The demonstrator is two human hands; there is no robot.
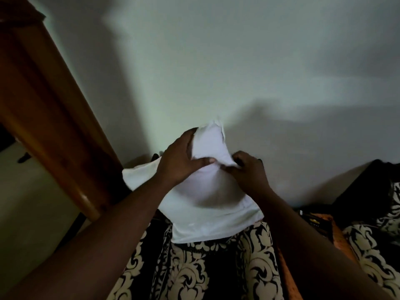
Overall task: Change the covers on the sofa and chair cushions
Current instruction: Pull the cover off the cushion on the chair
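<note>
A white cushion [207, 204] stands upright on a seat covered in black fabric with cream scroll patterns [194, 269]. Its upper corner is pulled up into a peak. My left hand [181, 161] grips that raised upper part, thumb stretched across the front. My right hand [249, 169] pinches the white fabric just right of the left thumb, fingers curled. Both forearms reach in from the bottom of the view.
A wooden furniture post [49, 118] slants along the left. A pale wall [238, 61] fills the background. To the right lies another black-and-cream patterned cushion [372, 252] next to an orange item [324, 226] and a dark sofa back [372, 178].
</note>
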